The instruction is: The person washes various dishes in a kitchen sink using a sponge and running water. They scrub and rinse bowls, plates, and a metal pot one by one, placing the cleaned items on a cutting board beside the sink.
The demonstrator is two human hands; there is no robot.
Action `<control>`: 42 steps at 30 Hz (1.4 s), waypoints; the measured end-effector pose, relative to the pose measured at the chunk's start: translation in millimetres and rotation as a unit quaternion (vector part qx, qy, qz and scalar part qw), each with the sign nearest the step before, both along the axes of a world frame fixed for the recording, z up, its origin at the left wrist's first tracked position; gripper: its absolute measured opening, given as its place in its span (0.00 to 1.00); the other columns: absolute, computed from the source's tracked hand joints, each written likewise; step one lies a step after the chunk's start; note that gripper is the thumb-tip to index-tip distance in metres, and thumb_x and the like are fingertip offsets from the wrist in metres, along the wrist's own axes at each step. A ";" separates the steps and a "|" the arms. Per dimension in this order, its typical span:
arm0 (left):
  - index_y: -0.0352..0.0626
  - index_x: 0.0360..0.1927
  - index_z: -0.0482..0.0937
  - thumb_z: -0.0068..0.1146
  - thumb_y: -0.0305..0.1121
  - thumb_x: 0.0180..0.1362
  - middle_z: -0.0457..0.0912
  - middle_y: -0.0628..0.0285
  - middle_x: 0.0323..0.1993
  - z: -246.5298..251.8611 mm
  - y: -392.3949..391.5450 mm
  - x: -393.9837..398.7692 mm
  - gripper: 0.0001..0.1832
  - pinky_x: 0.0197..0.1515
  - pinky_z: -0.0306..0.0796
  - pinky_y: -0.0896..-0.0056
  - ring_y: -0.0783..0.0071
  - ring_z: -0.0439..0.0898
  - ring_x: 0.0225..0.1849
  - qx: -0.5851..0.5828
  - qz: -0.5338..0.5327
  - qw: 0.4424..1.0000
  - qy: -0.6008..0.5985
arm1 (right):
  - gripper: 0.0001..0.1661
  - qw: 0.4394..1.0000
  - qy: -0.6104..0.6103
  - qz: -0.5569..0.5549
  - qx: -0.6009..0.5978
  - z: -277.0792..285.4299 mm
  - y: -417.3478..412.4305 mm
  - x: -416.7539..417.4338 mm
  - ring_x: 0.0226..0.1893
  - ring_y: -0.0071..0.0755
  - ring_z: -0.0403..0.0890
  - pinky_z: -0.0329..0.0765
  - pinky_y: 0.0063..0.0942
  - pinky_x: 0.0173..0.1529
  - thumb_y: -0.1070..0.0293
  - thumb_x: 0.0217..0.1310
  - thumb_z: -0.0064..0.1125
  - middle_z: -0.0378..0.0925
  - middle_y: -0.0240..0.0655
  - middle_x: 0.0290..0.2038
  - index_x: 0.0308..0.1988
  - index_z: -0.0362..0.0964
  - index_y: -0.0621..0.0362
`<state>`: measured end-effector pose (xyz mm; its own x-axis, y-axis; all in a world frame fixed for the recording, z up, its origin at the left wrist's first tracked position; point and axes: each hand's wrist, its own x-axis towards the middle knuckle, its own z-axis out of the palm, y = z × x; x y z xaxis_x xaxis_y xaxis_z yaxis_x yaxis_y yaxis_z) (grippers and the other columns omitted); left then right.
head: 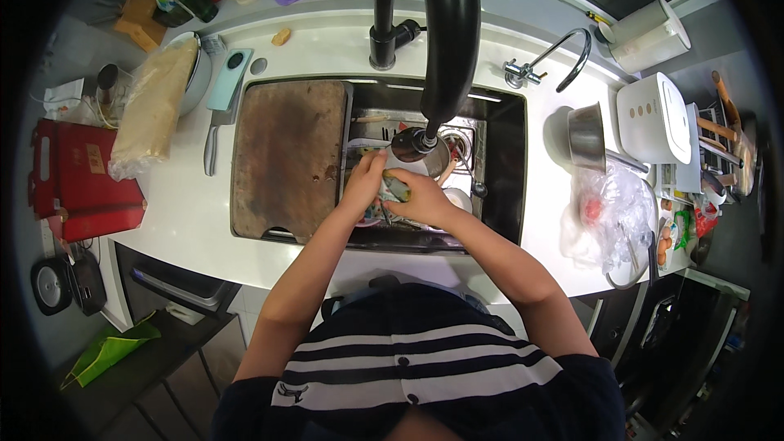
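Observation:
Both my hands are over the sink (505, 196), just below the black faucet's spray head (411, 146). My right hand (422, 197) grips a small grey-green patterned object (395, 188), thumb and fingers curled around it. Pressed against the object's left side is my left hand (365, 182), its fingers bent. What the object is cannot be made out, as the fingers cover much of it. Beneath the hands the basin holds dishes, among them a pale round bowl (438, 162) partly hidden by the spray head, and a ladle (479, 188).
A stained wooden cutting board (288, 159) covers the sink's left part. Left of it lie a cleaver (211, 150) and a phone (229, 81). A chrome tap (520, 72), a metal saucepan (586, 135) and a plastic bag (606, 211) are on the right counter.

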<state>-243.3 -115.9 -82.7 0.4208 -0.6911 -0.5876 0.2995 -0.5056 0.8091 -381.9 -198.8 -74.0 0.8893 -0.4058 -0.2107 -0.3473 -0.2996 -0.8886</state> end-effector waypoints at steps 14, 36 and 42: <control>0.43 0.56 0.69 0.42 0.41 0.67 0.73 0.59 0.57 -27.3 51.2 -6.4 0.19 0.60 0.65 0.59 0.64 0.71 0.59 -0.194 0.213 0.835 0.469 | 0.29 0.708 -0.087 -0.284 0.641 -30.5 -14.6 -10.0 0.50 0.29 0.73 0.69 0.32 0.56 0.44 0.60 0.56 0.75 0.30 0.49 0.53 0.69 0.52; 0.42 0.48 0.75 0.47 0.34 0.65 0.79 0.67 0.44 -18.5 49.1 -23.4 0.11 0.49 0.67 0.77 0.82 0.74 0.47 -0.135 -0.007 0.983 0.125 | 0.16 0.949 -0.060 -0.151 -0.271 4.5 14.3 9.9 0.51 0.55 0.70 0.66 0.45 0.55 0.61 0.54 0.58 0.72 0.46 0.49 0.42 0.72 0.57; 0.39 0.48 0.75 0.47 0.33 0.66 0.79 0.65 0.46 -8.9 53.9 -39.1 0.12 0.53 0.65 0.74 0.77 0.76 0.47 -0.194 0.115 0.922 0.314 | 0.18 0.863 -0.070 -0.333 0.374 -37.7 -37.0 6.8 0.39 0.30 0.75 0.70 0.25 0.47 0.55 0.64 0.53 0.77 0.36 0.38 0.40 0.74 0.60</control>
